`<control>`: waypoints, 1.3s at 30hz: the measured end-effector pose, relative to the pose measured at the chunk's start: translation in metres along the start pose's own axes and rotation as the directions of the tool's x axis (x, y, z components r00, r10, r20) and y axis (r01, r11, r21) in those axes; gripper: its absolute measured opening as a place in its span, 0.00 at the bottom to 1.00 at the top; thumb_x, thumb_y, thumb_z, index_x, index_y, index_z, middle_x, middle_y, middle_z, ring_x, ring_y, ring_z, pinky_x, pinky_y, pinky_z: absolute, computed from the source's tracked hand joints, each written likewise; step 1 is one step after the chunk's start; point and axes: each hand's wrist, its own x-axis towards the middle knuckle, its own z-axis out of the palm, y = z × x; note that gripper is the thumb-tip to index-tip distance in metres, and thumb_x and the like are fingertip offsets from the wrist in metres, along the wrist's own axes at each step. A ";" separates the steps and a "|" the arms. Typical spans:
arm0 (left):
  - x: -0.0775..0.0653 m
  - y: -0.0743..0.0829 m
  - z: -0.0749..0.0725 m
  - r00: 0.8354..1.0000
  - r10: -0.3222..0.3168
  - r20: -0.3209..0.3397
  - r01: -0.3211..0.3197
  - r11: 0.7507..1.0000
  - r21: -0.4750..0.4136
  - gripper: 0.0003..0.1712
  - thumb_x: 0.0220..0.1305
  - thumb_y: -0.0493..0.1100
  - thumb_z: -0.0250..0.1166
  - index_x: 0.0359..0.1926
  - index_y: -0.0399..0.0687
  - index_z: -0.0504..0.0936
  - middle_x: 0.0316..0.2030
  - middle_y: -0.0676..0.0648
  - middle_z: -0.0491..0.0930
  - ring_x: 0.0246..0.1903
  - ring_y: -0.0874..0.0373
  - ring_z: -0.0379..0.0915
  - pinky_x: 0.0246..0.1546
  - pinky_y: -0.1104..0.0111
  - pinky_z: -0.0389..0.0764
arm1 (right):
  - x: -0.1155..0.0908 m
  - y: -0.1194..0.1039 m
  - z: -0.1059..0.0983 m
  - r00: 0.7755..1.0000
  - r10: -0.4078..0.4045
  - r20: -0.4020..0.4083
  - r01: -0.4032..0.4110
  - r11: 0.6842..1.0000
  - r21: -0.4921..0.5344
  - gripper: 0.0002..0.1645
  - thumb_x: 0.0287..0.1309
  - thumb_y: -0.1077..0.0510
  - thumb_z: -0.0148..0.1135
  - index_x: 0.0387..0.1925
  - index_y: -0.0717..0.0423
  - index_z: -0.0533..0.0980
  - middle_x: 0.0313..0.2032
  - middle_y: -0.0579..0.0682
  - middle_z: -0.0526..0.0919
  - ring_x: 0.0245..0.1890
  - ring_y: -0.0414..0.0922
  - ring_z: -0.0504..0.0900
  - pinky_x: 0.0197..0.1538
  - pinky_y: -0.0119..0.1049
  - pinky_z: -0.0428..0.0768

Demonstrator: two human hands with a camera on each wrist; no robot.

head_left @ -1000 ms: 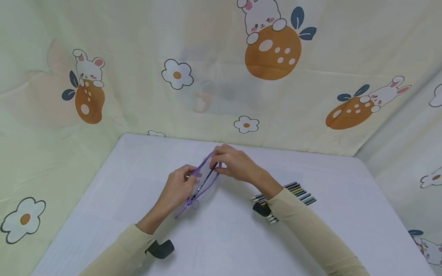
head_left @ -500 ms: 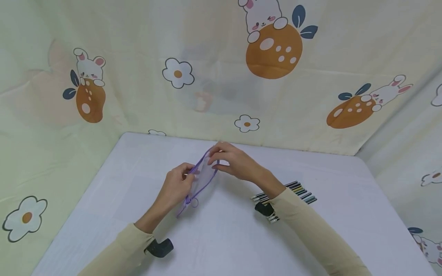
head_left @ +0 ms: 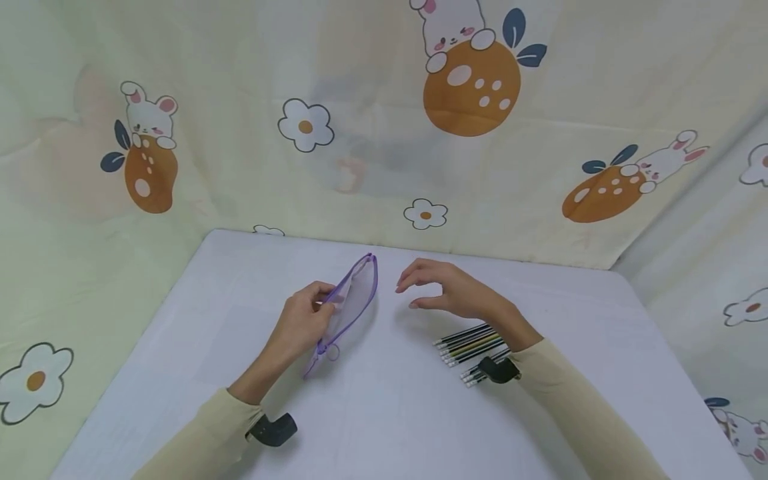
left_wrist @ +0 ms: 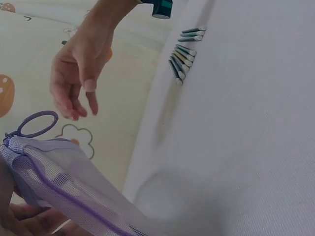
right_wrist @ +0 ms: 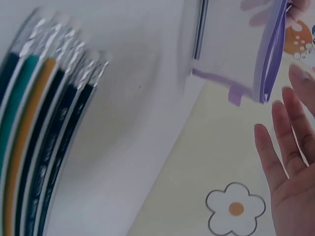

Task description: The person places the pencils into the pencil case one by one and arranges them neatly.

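My left hand [head_left: 305,321] pinches one side of a purple-edged mesh zip pouch [head_left: 355,308] near the table's middle. The pouch's mouth gapes, and a ring pull [left_wrist: 38,132] hangs at one end of its zip. Through the sheer wall in the right wrist view, a dark pencil [right_wrist: 201,30] shows inside. My right hand [head_left: 453,288] is in the air right of the pouch, fingers loosely bent and holding nothing. Below its wrist lies a row of pencils [head_left: 471,345] with white eraser ends, in black, yellow and green; the forearm hides part of them.
The white table [head_left: 384,427] backs onto a pale curtain [head_left: 360,167] printed with rabbits, fruit and flowers. More curtain hangs along both sides. A black wrist mount [head_left: 273,430] sits at the left cuff and another black mount [head_left: 499,369] at the right cuff.
My right hand has let go of a pencil in the pouch, come out of its mouth and moved right toward the row of pencils. My left hand still holds the pouch in about the same place.
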 end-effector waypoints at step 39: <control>0.002 -0.005 -0.001 1.000 -0.023 0.010 0.023 1.000 -0.015 0.17 0.69 0.38 0.59 0.56 0.40 0.81 0.47 0.41 0.85 0.41 0.47 0.82 0.30 0.67 0.80 | -0.098 0.082 -0.029 0.882 0.468 0.055 -0.468 0.884 -0.018 0.22 0.59 0.57 0.73 0.56 0.50 0.81 0.53 0.49 0.83 0.57 0.52 0.78 0.63 0.59 0.76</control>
